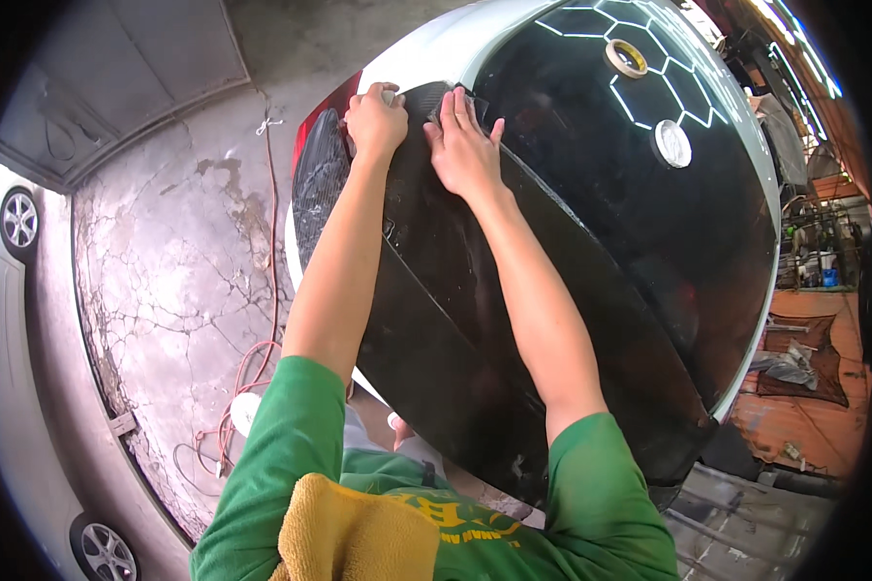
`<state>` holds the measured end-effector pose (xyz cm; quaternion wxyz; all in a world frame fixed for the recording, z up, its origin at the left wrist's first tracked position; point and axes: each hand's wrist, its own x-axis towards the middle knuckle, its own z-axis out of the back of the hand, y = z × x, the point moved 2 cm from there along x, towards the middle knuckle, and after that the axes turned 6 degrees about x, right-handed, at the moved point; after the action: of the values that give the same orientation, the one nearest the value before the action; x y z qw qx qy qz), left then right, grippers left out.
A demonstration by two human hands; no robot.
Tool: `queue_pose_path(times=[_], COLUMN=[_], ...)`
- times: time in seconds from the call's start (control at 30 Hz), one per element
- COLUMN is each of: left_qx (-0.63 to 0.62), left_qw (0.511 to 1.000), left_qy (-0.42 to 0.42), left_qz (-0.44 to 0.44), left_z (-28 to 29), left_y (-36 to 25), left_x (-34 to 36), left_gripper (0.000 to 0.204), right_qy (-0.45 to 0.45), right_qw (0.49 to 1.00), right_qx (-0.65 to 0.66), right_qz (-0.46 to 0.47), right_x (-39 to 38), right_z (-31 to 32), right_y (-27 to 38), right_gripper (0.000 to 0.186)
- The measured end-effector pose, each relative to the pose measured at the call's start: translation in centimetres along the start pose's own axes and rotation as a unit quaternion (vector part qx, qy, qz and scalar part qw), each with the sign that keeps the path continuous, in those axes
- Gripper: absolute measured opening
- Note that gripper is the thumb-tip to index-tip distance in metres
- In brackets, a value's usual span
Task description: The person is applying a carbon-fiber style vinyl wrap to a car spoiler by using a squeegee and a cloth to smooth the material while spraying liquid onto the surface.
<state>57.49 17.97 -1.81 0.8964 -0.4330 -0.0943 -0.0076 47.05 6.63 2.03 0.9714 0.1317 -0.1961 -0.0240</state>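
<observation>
Where R hand (pixel 465 150) rests, blk car panel (pixel 438 261)

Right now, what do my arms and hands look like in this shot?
Your short green sleeves end near the elbows, leaving the forearms bare. Your left hand and right hand wear no gloves, and no watch or bracelet shows on either wrist. The green shirt has yellow lettering.

Floor (pixel 165 261): pale concrete, was webbed with cracks; a reddish cord (pixel 273 194) lay along it. Upper left: a grey panel (pixel 136 68) stood at the floor's edge. Far left: a silver car (pixel 15 368) was parked. Right: an orange surface (pixel 794 426) bore a dark cloth (pixel 828 384); mixed clutter (pixel 819 242) stood beyond. Upper right: bright light strips (pixel 800 97) shone.
</observation>
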Motion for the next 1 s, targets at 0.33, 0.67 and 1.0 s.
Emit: queue_pose_path(times=[0.33, 0.67, 1.0], left_qx=[0.000, -0.018, 0.010], left_qw=[1.000, 0.997, 0.997], left_qy=[0.012, 0.015, 0.018], left_qz=[0.019, 0.075, 0.071], left_z=[0.9, 1.5, 1.7], left_y=[0.7, 2.2, 1.9], left_x=[0.7, 1.2, 1.5], left_gripper=[0.028, 0.031, 0.032], right_qy=[0.040, 0.245, 0.265], right_qw=[0.998, 0.946, 0.940], right_qx=[-0.010, -0.003, -0.008], right_qz=[0.054, 0.211, 0.214], right_x=[-3.1, -12.8, -15.5], right_z=[0.4, 5.3, 7.5], right_y=[1.0, 3.8, 3.7], right_gripper=[0.062, 0.070, 0.068])
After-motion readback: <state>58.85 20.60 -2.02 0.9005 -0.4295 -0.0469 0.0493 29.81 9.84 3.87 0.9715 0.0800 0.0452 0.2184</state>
